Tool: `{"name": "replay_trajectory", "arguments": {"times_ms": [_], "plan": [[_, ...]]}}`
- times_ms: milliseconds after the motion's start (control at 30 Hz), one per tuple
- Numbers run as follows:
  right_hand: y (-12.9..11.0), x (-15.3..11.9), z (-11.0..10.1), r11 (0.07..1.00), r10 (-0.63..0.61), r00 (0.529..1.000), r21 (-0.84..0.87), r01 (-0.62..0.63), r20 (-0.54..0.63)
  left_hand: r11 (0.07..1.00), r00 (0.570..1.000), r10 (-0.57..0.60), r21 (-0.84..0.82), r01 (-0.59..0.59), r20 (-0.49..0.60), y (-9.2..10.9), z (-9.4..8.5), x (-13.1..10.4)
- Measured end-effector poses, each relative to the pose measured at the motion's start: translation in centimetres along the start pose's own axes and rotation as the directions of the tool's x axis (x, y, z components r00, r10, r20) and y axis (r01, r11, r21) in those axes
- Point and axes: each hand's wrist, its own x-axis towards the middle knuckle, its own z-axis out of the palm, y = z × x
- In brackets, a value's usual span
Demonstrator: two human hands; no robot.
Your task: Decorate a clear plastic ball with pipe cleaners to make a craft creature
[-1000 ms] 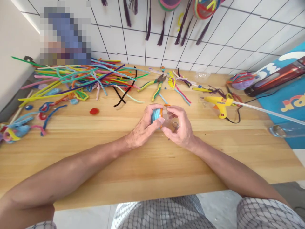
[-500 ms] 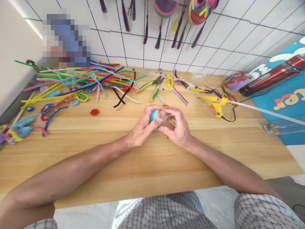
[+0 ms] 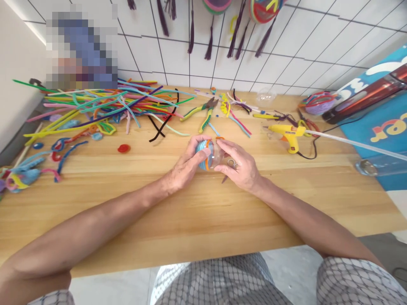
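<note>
Clear ball (image 3: 212,154), half wrapped in blue and orange pipe cleaners.

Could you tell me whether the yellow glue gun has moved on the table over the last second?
No. The yellow glue gun lies in the same place beside the pliers; only the camera shifted.

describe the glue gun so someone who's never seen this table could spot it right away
On the wooden table, look right of the two hands, toward the blue mat. The glue gun lies there on its side with a black cord trailing. It is the only solid yellow pistol-shaped tool among thin fuzzy stems.
</note>
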Motion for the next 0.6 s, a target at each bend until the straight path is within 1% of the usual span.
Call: {"name": "replay_trajectory", "arguments": {"times_ms": [100,233,300,367,433,467,533,600], "plan": [[0.2,-0.1,0.3,1.0,-0.005,1.0,0.012,0.005,-0.009,1.0,1.0,-0.017,-0.02,0.016,-0.002,-0.1,0.1,-0.1],[0.5,-0.4,0.7,1.0,-0.011,1.0,0.007,0.011,-0.004,1.0,1.0,-0.001,-0.008,0.001,-0.012,-0.1,0.3,-0.1],[0.5,-0.3,0.8,1.0,-0.019,1.0,0.0,0.019,0.006,0.999,0.999,0.012,0.046,-0.01,-0.042,-0.1,0.3,-0.1],[0.2,0.0,0.5,0.999,-0.035,0.999,-0.011,0.036,0.018,0.988,0.996,0.05,0.148,-0.039,-0.071,0.0,0.2,-0.1],[-0.3,0.6,-0.3,0.999,-0.031,0.999,-0.039,0.032,0.023,0.954,0.986,0.154,0.27,-0.131,-0.068,0.0,0.0,0.0],[-0.5,0.9,-0.9,0.998,-0.009,1.0,-0.059,0.01,0.016,0.927,0.974,0.223,0.32,-0.195,-0.051,0.0,0.0,0.0],[-0.4,1.2,-2.7,0.991,0.088,0.996,-0.095,-0.09,-0.023,0.873,0.942,0.335,0.378,-0.308,-0.006,0.0,0.0,-0.1],[0.5,0.4,-4.7,0.964,0.239,0.967,-0.098,-0.247,-0.086,0.847,0.925,0.378,0.392,-0.358,0.028,-0.1,0.1,-0.2]]}}
